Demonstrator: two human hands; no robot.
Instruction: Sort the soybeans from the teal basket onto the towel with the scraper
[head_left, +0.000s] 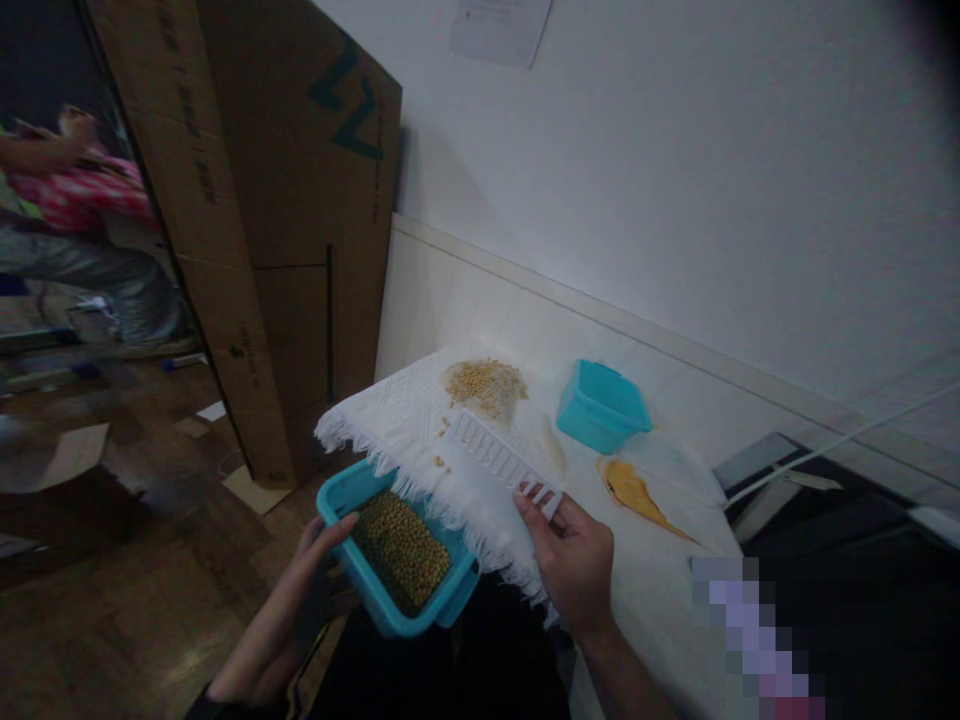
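Note:
My left hand (319,565) grips the rim of a turquoise plastic container (334,490), held tilted at the table's front edge. Round yellowish-brown beans (405,550) lie inside it. In my right hand (574,560) is a white slotted plastic strip (502,450), pinched at its near end and slanting over the tablecloth. Beyond the strip's far end, a pile of pale yellow beans (484,385) lies on the white fringed tablecloth (409,400), with a few loose beans nearer its front edge.
Against the wall stands a second turquoise container (600,410). A brown, leaf-shaped item (637,490) with a narrow tail rests before it. On the left rises a tall cardboard box (300,200); past it, another person (82,200) sits. Dark objects (847,520) are at right.

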